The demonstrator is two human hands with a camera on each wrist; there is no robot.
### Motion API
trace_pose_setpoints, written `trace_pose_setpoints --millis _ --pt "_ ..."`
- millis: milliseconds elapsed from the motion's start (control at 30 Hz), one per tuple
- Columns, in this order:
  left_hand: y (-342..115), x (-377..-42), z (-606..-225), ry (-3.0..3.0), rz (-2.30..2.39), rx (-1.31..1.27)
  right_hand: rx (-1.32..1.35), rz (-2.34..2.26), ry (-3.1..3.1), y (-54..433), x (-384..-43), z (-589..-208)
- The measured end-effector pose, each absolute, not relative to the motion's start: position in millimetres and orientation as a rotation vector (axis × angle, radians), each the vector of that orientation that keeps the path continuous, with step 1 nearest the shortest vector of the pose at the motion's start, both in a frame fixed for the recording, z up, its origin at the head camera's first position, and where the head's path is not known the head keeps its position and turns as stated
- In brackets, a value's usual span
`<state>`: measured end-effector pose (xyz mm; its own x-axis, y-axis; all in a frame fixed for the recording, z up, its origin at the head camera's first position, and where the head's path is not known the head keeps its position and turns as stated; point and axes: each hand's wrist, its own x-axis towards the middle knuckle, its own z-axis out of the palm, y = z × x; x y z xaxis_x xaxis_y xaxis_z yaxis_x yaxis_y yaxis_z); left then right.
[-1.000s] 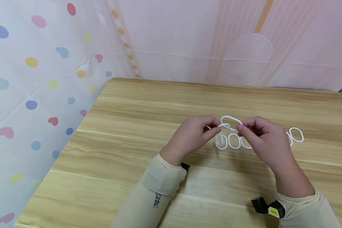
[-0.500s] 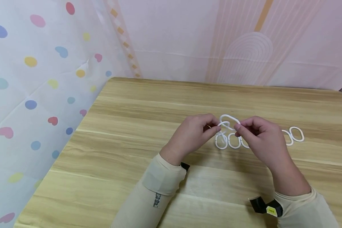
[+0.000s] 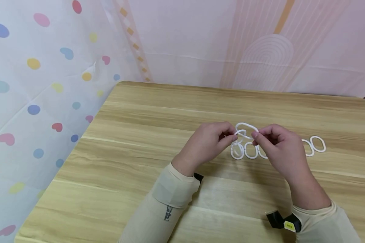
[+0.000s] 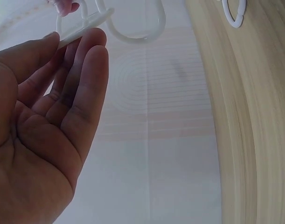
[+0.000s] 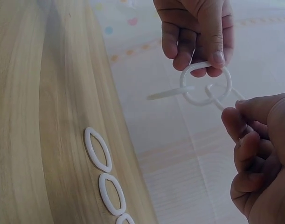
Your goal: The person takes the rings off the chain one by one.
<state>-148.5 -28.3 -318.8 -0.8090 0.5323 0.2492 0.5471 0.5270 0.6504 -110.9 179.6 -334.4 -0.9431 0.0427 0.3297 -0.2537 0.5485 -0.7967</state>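
My left hand [image 3: 205, 145] pinches a white plastic chain link [image 5: 182, 83] between thumb and fingertips, above the table. My right hand [image 3: 281, 148] pinches a second white link [image 3: 244, 123] by its right end. In the right wrist view this second link passes through the loop of the left-held one. A third link [image 5: 166, 93] hangs from the left-held link, on the side away from my right hand; in the left wrist view its rounded end [image 4: 147, 38] shows below the fingertips' level. Part of the second link is hidden by my right fingers.
Several more white links lie in a row on the wooden table [image 3: 134, 155] below the hands, including a link [image 3: 251, 158] near the middle and one at the right end [image 3: 324, 146]. My right hand covers part of the row. A patterned cloth [image 3: 182, 44] hangs behind the table.
Both hands keep their pinch on the links and have barely moved. The right hand shifted slightly left, then hardly at all; the view itself drifted a little.
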Motion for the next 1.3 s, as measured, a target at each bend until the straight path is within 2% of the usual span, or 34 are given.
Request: trace_pose_setpoints --millis 500,1300 --pt "-31 -147 -316 -2.819 -1.119 -0.937 0.512 0.772 -2.356 175 -112 -339" --pt "-30 -147 -315 -2.893 -1.102 -0.866 0.714 0.573 -2.339 176 -115 -347"
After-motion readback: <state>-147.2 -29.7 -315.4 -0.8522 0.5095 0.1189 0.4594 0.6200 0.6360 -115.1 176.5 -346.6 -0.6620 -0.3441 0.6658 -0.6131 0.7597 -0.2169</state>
